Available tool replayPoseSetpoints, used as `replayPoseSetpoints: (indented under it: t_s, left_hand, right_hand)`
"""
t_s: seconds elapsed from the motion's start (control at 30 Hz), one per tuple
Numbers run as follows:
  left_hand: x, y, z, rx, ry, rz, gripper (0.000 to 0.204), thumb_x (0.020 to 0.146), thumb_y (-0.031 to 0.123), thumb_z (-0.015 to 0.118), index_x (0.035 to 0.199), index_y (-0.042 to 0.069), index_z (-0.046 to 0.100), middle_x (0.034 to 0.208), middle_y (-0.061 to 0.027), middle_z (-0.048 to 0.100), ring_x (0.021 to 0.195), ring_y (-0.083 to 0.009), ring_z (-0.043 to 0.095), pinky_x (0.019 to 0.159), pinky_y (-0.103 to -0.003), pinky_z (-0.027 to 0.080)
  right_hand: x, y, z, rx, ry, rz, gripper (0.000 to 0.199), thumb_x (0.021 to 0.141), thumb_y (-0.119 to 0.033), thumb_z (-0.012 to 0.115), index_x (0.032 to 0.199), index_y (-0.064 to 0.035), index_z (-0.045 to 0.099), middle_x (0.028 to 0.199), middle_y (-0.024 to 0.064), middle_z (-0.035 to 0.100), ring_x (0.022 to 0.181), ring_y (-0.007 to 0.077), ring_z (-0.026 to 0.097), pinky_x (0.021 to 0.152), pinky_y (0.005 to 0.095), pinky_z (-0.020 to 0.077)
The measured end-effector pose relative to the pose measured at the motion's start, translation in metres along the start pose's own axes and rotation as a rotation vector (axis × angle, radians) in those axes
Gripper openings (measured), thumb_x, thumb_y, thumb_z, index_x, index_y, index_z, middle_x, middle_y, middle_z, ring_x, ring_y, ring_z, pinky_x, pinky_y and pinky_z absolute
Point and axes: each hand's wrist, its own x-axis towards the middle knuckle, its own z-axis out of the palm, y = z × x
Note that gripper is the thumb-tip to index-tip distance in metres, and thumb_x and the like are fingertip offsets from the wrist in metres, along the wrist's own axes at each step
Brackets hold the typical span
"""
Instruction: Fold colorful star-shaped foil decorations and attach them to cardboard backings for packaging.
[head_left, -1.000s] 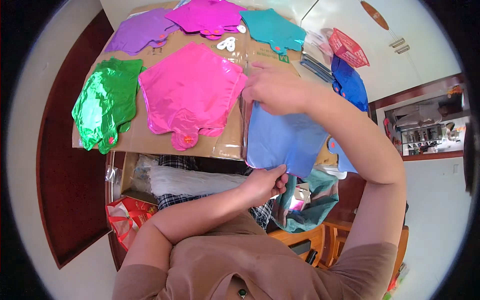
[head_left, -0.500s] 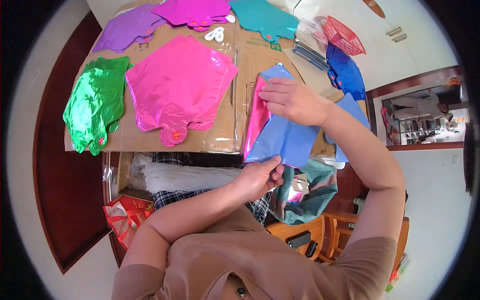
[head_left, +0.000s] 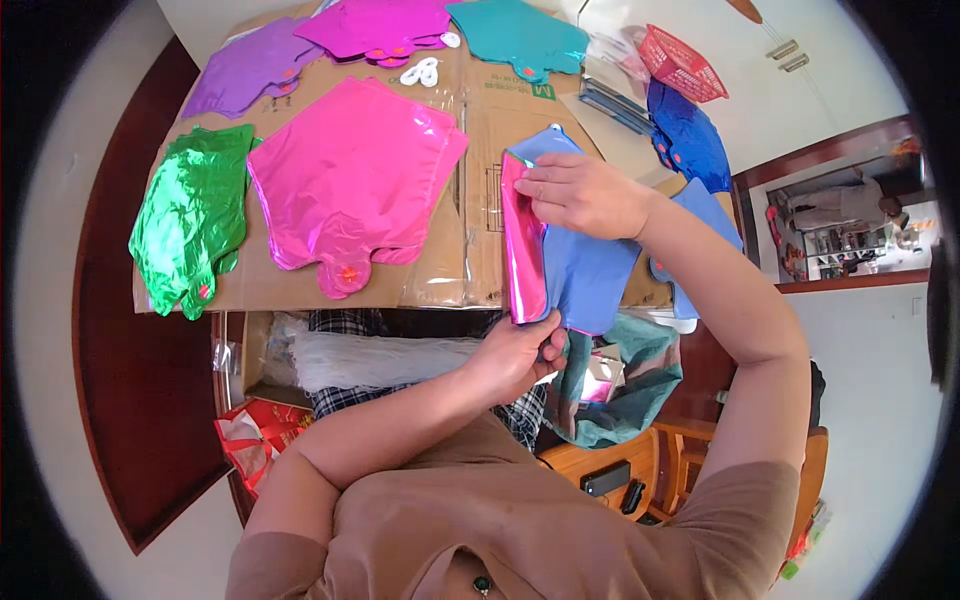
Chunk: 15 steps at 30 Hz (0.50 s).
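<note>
A flat blue foil balloon point(head_left: 595, 285) lies at the right front of the cardboard, with a shiny pink strip point(head_left: 526, 265) folded along its left side. My right hand point(head_left: 592, 198) is closed over the upper part of the strip, its fingertips pressed on the pink foil. At the balloon's lower edge, my left hand point(head_left: 520, 352) pinches the foil between thumb and curled fingers. To the left lies a stack of pink foil balloons point(head_left: 355, 180), its tabs toward me. Another light blue foil piece point(head_left: 700, 220) shows partly behind my right forearm.
Green point(head_left: 190, 215), purple point(head_left: 245, 75), magenta point(head_left: 375, 28), teal point(head_left: 520, 40) and dark blue foil balloons point(head_left: 688, 135) surround the cardboard surface point(head_left: 440, 275). A pink basket point(head_left: 683, 65) stands far right. White cord point(head_left: 385, 360) and an open teal bag point(head_left: 650, 390) sit below the front edge.
The balloon's left side has been folded further inward, so the pink strip shows wider and its outer edge stands straighter. Both hands keep nearly the same places on the foil.
</note>
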Motion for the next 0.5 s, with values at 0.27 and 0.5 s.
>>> replayPoseSetpoints:
  t_s: [0.27, 0.5]
  left_hand:
    - [0.0007, -0.002, -0.0002, -0.005, 0.03, 0.003, 0.014, 0.095, 0.02, 0.057, 0.088, 0.01, 0.052, 0.073, -0.0011, 0.049, 0.062, -0.0122, 0.043, 0.065, -0.031, 0.043]
    - [0.0015, -0.0016, -0.0007, 0.006, -0.007, 0.014, 0.016, 0.095, 0.021, 0.056, 0.086, 0.01, 0.051, 0.072, -0.0008, 0.049, 0.062, -0.0122, 0.043, 0.065, -0.032, 0.043]
  right_hand:
    - [0.0, 0.0015, 0.003, 0.055, 0.006, 0.009, 0.012, 0.077, -0.013, 0.056, 0.079, -0.0019, 0.059, 0.108, 0.0152, 0.064, 0.101, 0.0268, 0.062, 0.093, 0.0404, 0.0467]
    - [0.001, 0.0056, 0.0029, 0.101, -0.035, 0.02, 0.014, 0.077, -0.014, 0.056, 0.081, -0.0012, 0.06, 0.106, 0.0157, 0.065, 0.1, 0.0269, 0.062, 0.093, 0.04, 0.047]
